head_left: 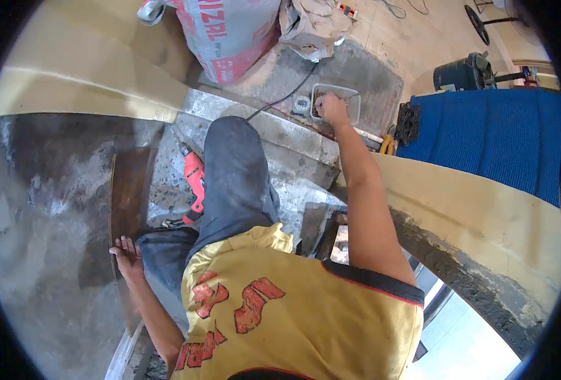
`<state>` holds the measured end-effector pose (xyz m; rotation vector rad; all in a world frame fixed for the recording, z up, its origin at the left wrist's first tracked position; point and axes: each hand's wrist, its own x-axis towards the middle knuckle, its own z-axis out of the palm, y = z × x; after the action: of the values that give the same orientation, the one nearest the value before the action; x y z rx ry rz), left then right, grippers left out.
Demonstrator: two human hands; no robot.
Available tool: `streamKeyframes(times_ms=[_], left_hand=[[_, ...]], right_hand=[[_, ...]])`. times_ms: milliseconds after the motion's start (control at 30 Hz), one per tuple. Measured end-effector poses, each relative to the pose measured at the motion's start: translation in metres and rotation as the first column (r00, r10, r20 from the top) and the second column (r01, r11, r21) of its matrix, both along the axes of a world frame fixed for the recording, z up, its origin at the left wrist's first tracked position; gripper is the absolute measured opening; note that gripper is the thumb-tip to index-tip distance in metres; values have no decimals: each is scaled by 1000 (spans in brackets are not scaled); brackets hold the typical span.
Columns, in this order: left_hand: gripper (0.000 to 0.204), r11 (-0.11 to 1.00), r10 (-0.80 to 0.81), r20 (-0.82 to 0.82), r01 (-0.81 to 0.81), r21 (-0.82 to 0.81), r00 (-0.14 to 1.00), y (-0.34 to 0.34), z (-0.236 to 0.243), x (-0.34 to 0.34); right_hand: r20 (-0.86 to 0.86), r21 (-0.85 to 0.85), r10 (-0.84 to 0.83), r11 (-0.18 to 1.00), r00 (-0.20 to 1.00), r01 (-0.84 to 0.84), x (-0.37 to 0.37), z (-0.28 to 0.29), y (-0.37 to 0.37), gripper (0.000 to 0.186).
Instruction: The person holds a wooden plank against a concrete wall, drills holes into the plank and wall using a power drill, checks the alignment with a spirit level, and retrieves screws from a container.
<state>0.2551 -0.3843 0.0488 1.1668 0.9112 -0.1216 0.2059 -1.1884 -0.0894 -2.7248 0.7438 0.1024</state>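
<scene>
Shallow pale plastic tray (351, 101), right hand (331, 107) reaching inside.

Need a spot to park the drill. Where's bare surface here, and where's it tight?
Bare: the grey floor left of the brown board, and the tan sheet beyond it. Tight: the red drill lies against the knee; the right hand fills the small tray, bags crowding behind.

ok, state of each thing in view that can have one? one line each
left hand: flat, pressing on the brown board
right hand: reaching into the plastic tray, fingers inside
plastic tray: open, on the floor; contents too small to tell
red drill: lying on the floor, not held
grey sack: lying on the floor, whether opened can't tell
blue mat: spread flat
</scene>
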Motion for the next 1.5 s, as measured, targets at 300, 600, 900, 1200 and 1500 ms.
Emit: streamKeyframes(times_ms=[300,600,900,1200,1500], left_hand=[[68,999,-39,-20,39,-5,999,-3,-3,1],[65,1000,-5,-10,5,-25,1000,-1,-4,2],[63,998,23,-48,-26,-54,999,6,-11,3],[67,1000,-16,-60,16,3,998,28,-9,1],[60,996,-13,-62,7,-92,998,30,-14,1]], right_hand=[[360,568,-640,728,679,384,-34,18,-49,11],[-75,934,-802,151,592,324,-24,71,-27,8],[-237,810,-744,204,624,550,-34,18,-71,12],[-373,1,-177,982,911,191,-19,-5,-45,53],[-435,-9,-156,986,887,169,-11,-21,-52,35]])
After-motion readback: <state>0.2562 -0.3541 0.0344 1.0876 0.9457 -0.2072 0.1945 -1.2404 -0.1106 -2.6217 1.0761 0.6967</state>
